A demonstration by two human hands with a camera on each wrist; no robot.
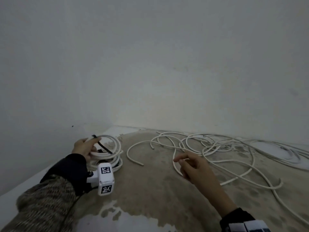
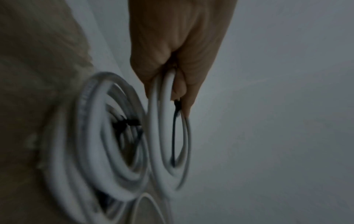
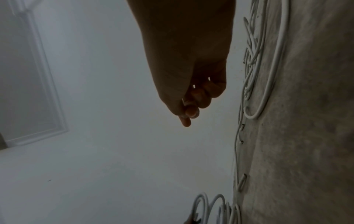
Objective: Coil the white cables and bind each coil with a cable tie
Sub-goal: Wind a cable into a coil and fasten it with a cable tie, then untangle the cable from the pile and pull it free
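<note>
Bare pale walls meet in a corner above a sandy, blotched floor (image 1: 150, 190), and that corner is where the work sits. At about nine o'clock in the head view, the left hand (image 1: 83, 147) holds a small coil of white cable (image 1: 108, 146) lifted off the floor. Its fingers and thumb are curled round the near rim of the loops, so the coil hangs out beyond the fingertips, toward the corner. A black cable tie (image 1: 104, 147) wraps the loops right at the grip, its loose tail slanting across the open middle of the coil. From the left wrist camera, that same coil (image 2: 168, 136) hangs edge-on below the closed fingers (image 2: 184, 84), the tie (image 2: 175, 130) running down inside the ring.

Just under the held coil, touching the floor, lies a stack of finished coils (image 1: 110, 162), with dark ties showing among them; the view is too blurred to count them.

The right hand (image 1: 192, 166) hovers at about four o'clock, holding nothing, fingers loosely spread and the forefinger stretched toward the left. It floats over the loose white cables (image 1: 225, 148), which sprawl in tangled loops from the floor's middle out to three o'clock along the wall.

A knitted sleeve (image 1: 45, 206) covers the left forearm, with a white marker-tagged wrist camera (image 1: 105, 179) strapped beside it.
</note>
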